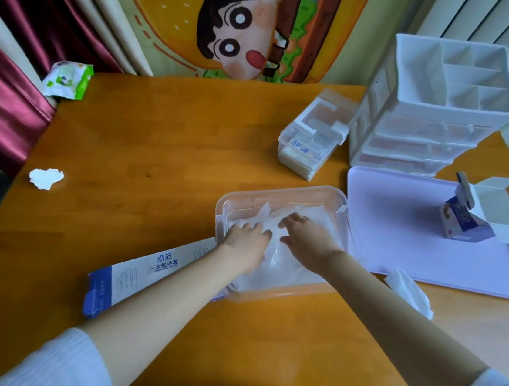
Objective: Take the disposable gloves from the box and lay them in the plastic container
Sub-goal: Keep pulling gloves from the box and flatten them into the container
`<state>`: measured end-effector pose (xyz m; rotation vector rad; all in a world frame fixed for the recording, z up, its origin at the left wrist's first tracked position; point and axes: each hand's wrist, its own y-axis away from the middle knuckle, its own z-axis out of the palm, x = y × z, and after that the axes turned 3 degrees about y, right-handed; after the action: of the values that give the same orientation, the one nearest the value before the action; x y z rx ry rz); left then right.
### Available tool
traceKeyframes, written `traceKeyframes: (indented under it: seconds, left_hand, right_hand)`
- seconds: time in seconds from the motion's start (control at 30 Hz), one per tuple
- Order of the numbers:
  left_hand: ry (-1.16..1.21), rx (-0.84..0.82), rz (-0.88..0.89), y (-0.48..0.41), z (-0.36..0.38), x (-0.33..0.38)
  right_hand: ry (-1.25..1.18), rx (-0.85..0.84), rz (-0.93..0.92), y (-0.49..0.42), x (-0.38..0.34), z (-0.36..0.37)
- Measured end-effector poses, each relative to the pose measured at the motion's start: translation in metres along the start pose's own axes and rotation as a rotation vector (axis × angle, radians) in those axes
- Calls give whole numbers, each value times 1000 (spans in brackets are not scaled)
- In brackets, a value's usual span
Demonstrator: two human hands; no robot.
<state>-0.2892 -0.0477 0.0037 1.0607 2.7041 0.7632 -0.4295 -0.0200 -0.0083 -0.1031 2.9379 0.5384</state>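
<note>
A flat blue-and-white cardboard glove box (142, 272) is laid just left of the clear rectangular plastic container (282, 188). Inside that container, the translucent disposable gloves (282, 269) are pressed by the left hand (246, 243) and right hand (305, 237), all fingers spread flat.

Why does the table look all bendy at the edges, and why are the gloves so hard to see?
Head view: the wide-angle lens bows the table edges. Head view again: the whole picture is slightly soft, and the thin whitish gloves blend into the clear plastic container, so their outlines get lost.
</note>
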Motion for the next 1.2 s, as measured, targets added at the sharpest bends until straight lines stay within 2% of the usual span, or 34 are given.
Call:
traceKeyframes:
  seconds: [0.17, 0.27, 0.33, 0.43, 0.5, 0.57, 0.67, 0.77, 1.0, 1.2]
  left_hand:
    - [233, 480, 0, 50, -11, -33]
    - [312, 615, -89, 82, 7, -61]
    - [308, 553, -172, 96, 25, -78]
    - [277, 260, -284, 115, 63, -97]
    - [284, 92, -293, 125, 83, -102]
    - [330, 5, -283, 133, 96, -107]
    - [366, 59, -256, 136, 104, -112]
    - [405, 101, -248, 135, 109, -116]
    - [424, 103, -243, 133, 113, -116]
    - [480, 137, -255, 131, 116, -118]
  right_hand:
    - [-300, 451, -166, 19, -53, -6]
    - [-340, 524, -310, 27, -91, -2]
    - [-330, 500, -421, 29, -113, 5]
    - [-250, 347, -538, 27, -143, 29]
    - [-177, 213, -535, 24, -158, 47]
    - [-94, 107, -479, 18, -171, 56]
    - [19, -45, -337, 11, -185, 60]
    - [50, -56, -208, 2, -195, 60]
    - [228, -59, -186, -15, -208, 57]
    - [168, -20, -221, -9, -203, 53]
